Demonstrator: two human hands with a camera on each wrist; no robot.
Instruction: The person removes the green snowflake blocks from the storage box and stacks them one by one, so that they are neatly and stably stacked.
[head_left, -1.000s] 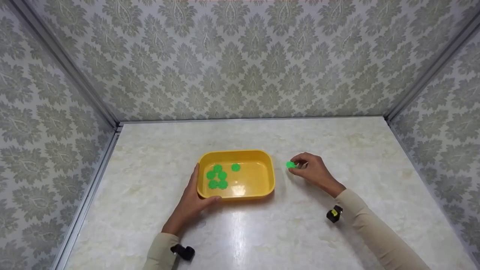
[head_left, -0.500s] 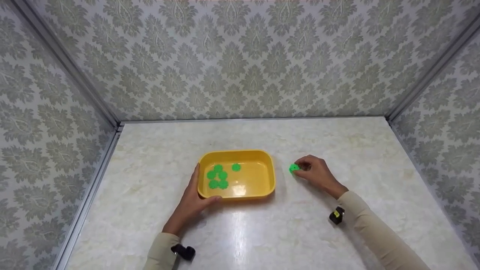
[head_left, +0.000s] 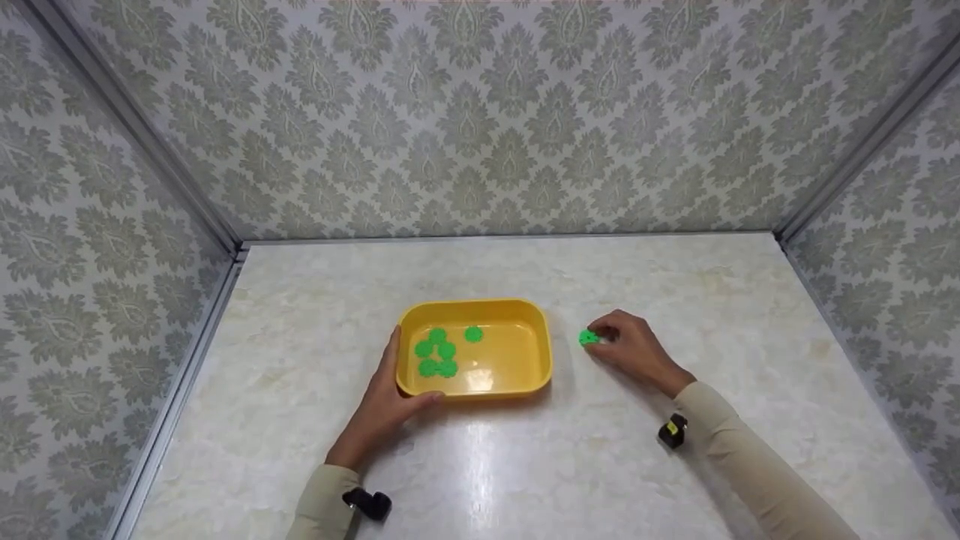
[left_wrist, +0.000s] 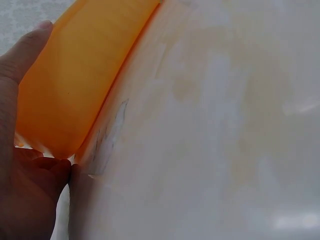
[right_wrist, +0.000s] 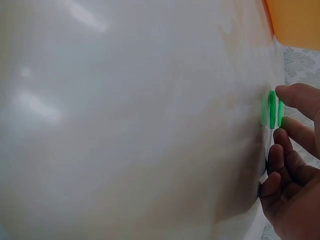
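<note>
A yellow plastic tray (head_left: pixel 510 307) stands on the table, with several green flower-shaped discs (head_left: pixel 446 350) lying inside, mostly at its left. My left hand (head_left: pixel 382 397) holds the tray's near left corner, the thumb along its front wall. To the right of the tray, my right hand (head_left: pixel 630 345) pinches a green flower-shaped disc (head_left: pixel 587 337) between thumb and finger, low over the table. From the right wrist, two thin green edges (right_wrist: pixel 272 110) show side by side near the fingertips; whether they are joined is hidden.
The pale marbled table (head_left: pixel 480 270) is shiny and reflects light near its front. Patterned panels (head_left: pixel 465 135) rise at the back and on both sides, with grey metal strips at their edges. Black wrist cameras (head_left: pixel 367 504) hang at both sleeves.
My right hand has shifted slightly right and nearer with the green disc, which has tilted between the fingers, then stayed almost still. The left hand and tray have barely moved.
</note>
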